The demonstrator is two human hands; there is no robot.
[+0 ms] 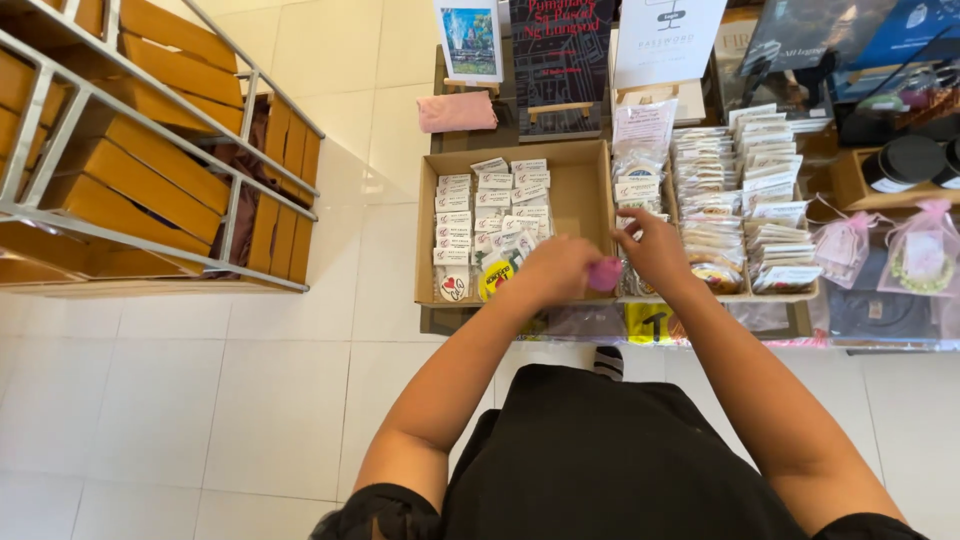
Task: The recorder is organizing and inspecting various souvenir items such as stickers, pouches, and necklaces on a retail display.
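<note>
The left hand [556,268] is curled shut around a small pink object [604,274], which pokes out on its right side, over the front edge of a shallow cardboard tray [590,190]. The right hand [655,250] hovers just beside it with fingers loosely parted, gripping nothing that can be made out. Rows of small white-carded packets [492,205] lie in the tray. To the right stand stacked clear packets [705,175], and farther right pink mesh pouches [925,250]. A folded pink cloth [456,111] lies behind the tray.
</note>
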